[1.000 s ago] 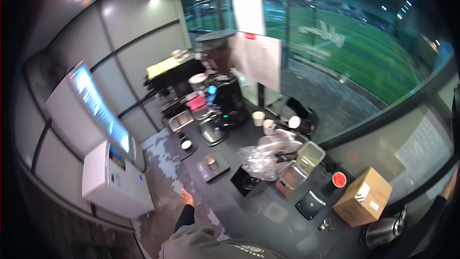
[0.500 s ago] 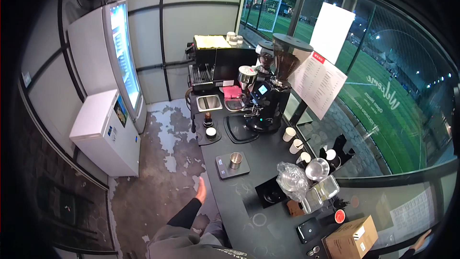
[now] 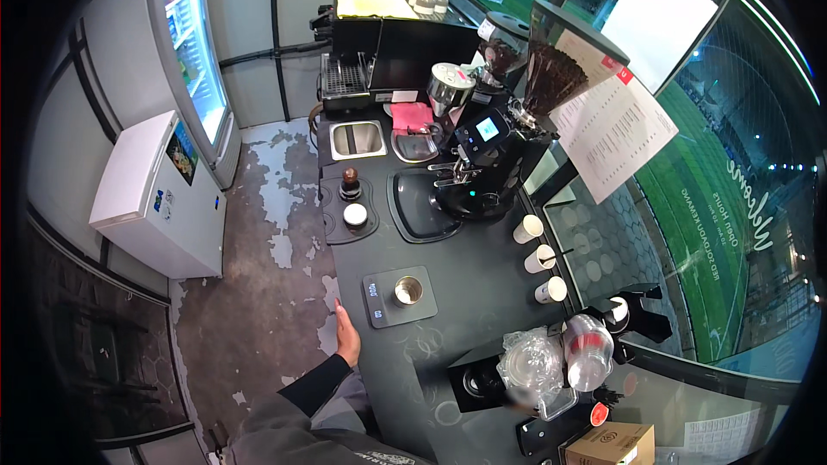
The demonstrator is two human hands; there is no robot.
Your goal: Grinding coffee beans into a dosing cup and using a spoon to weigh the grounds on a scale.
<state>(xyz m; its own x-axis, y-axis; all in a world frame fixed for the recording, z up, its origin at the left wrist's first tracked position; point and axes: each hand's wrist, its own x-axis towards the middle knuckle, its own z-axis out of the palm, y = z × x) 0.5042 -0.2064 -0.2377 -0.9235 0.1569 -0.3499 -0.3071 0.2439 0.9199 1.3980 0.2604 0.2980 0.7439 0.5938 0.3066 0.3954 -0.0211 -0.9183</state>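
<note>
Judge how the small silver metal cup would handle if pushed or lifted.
The small silver metal cup looks rigid and probably light, being thin-rimmed; its shiny wall could slip; pushed, it may slide across the flat black scale.

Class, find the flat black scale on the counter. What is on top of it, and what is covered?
A small metal cup sits on the scale. The patch directly beneath the cup is covered, so it cannot be seen.

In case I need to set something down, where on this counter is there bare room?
The black counter is bare between the scale and three paper cups; a ring-marked patch lies between the scale and the flat black square. Around the clear plastic bag it is crowded.
</note>
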